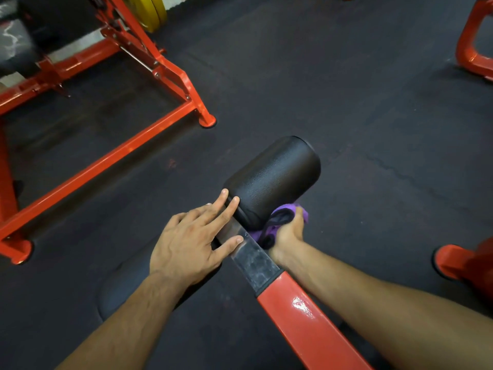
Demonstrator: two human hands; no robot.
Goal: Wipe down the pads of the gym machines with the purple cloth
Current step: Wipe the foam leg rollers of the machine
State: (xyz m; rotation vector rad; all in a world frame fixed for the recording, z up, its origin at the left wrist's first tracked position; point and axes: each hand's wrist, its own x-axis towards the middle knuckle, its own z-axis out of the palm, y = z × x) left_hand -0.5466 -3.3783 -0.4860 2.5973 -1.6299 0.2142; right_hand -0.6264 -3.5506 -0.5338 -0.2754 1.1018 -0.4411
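The wipe-down is under way on one pad. The right hand [289, 231] has its grip closed around the bunched purple cloth [282, 218], fingers curled into the fabric, and holds it against the near lower side of the black cylindrical roller pad [274, 180]. The cloth sits between that hand and the pad, just beside the dull grey metal arm [253, 259] that carries the roller out of the glossy red steel beam [306, 313].

The left hand [186, 244] has its grip spread, fingers straight and apart; two fingertips touch the near left end of the roller, apparently steadying it, and the thumb lies on the grey arm.

No streaks or damp patches show on the roller, so how much of it is already clean cannot be told. Judging from where the cloth sits, its top and far end likely remain. A blurred black seat pad [18, 46] on the red-framed machine [112, 153] at the upper left, with yellow weight plates [152, 12] behind it, probably still awaits wiping, as may a dark pad [125, 289] under the left forearm.
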